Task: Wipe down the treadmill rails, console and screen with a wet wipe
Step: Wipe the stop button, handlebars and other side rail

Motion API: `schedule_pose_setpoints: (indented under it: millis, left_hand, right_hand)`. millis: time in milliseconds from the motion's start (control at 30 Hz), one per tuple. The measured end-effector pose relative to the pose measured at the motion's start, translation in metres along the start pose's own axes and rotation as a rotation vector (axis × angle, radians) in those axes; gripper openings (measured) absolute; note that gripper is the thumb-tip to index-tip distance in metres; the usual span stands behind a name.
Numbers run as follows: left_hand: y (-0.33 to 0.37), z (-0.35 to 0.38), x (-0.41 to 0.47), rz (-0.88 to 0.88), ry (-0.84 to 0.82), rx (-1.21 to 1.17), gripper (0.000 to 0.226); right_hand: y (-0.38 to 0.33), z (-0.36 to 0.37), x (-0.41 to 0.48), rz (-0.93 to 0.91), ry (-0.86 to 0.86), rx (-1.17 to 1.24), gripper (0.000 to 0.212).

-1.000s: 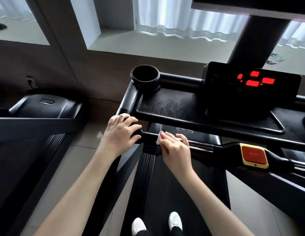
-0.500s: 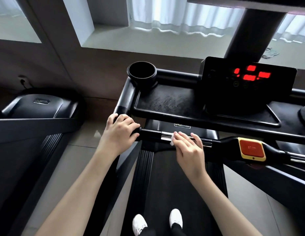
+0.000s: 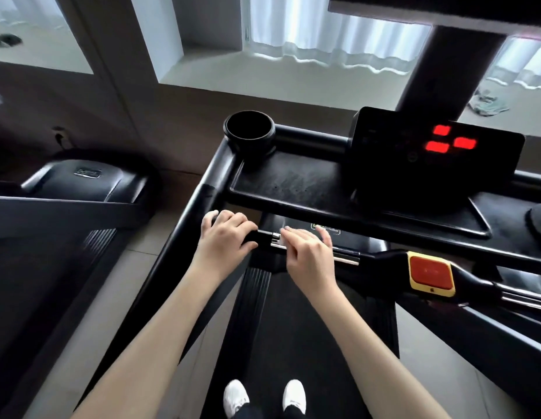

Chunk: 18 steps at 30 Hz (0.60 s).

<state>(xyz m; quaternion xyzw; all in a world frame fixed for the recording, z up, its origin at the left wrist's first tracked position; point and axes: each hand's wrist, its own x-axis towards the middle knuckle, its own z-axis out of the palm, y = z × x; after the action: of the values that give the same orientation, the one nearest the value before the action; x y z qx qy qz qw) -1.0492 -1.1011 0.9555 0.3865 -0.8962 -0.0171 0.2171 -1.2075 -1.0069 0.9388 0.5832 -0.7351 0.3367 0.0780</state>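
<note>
Head view: the left hand curls round the front handrail at its left corner. Just right, the right hand presses flat fingers on the wet wipe, which has slid leftward since before, nearly meeting the left thumb. Bare handrail runs on toward the stop button, long axis left-right.

The console tray spans the treadmill's front, with the cup holder at its far left corner and the screen standing on it to the right. The left rail runs down from that corner. Before the tray and lower lies the crossbar. The left hand grips its left end, the right hand lies just beside it on the wet wipe, and the stop button sits further right. Below are the belt and the shoes. A second treadmill stands to the left.
</note>
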Motion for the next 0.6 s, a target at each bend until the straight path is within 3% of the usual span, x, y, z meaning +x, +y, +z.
schedule_pose_setpoints:
  millis: [267, 400, 600]
  left_hand:
    - [0.009, 0.005, -0.004, -0.071, 0.058, -0.034, 0.033]
    - [0.014, 0.003, -0.005, -0.102, 0.030, -0.018, 0.033]
    - [0.016, 0.003, -0.005, -0.126, 0.009, -0.012, 0.034]
  right_hand:
    - [0.026, -0.026, -0.001, 0.145, -0.098, -0.014, 0.017]
    - [0.004, -0.021, 0.028, 0.215, -0.338, -0.039, 0.026]
    - [0.030, -0.034, 0.019, 0.262, -0.316, -0.082, 0.027]
